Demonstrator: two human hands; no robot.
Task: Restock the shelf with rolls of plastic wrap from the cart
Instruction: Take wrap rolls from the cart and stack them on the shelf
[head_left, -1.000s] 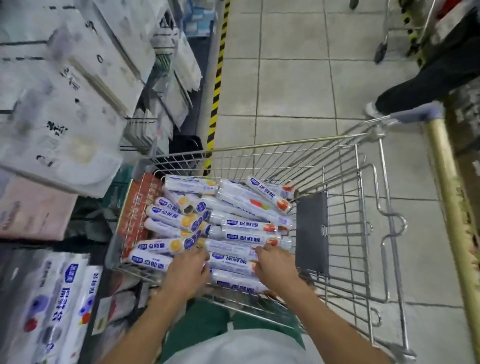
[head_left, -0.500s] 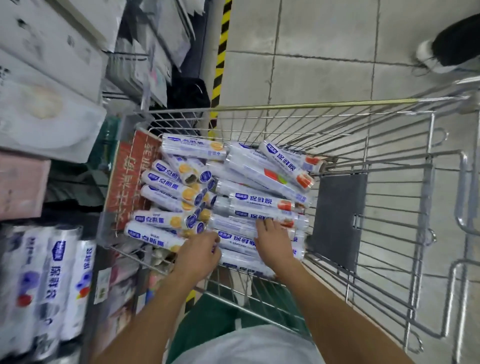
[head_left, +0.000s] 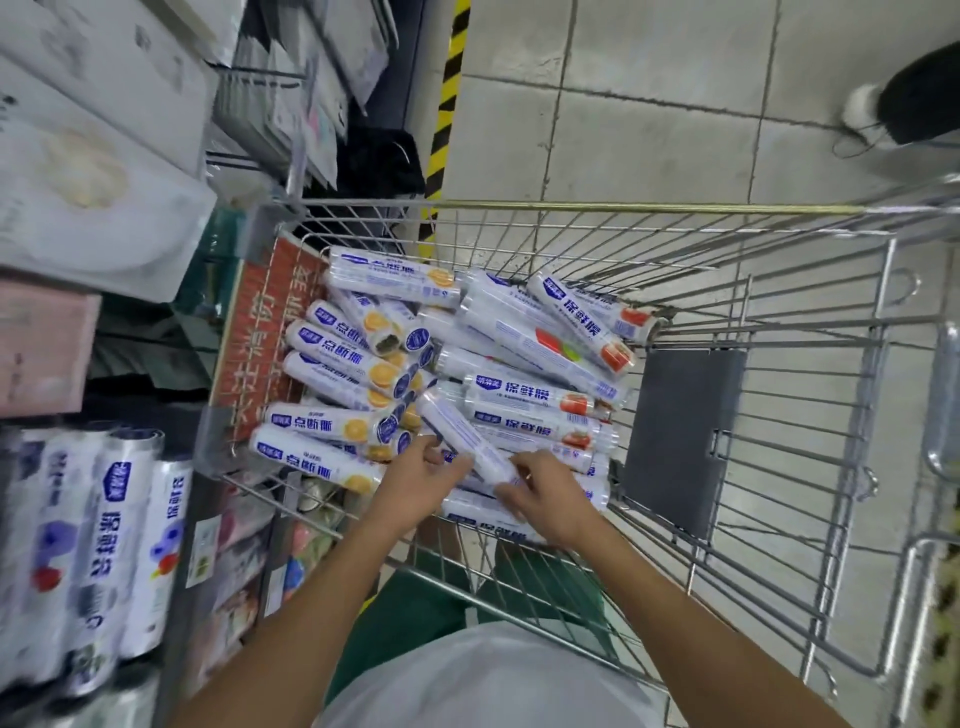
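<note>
Fingers (head_left: 440, 456) of the left hand (head_left: 415, 486) and right hand (head_left: 545, 501) are now gripping one roll (head_left: 457, 428), tipping it up out of the cart (head_left: 623, 209), readying it for the left shelf (head_left: 205, 551).

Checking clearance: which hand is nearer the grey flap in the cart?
Right. The right hand, gripping a roll, is just left of the grey flap; the left hand is farther left.

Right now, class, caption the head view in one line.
Left hand and right hand grip one plastic wrap roll over the pile in the cart, beside the shelf.
</note>
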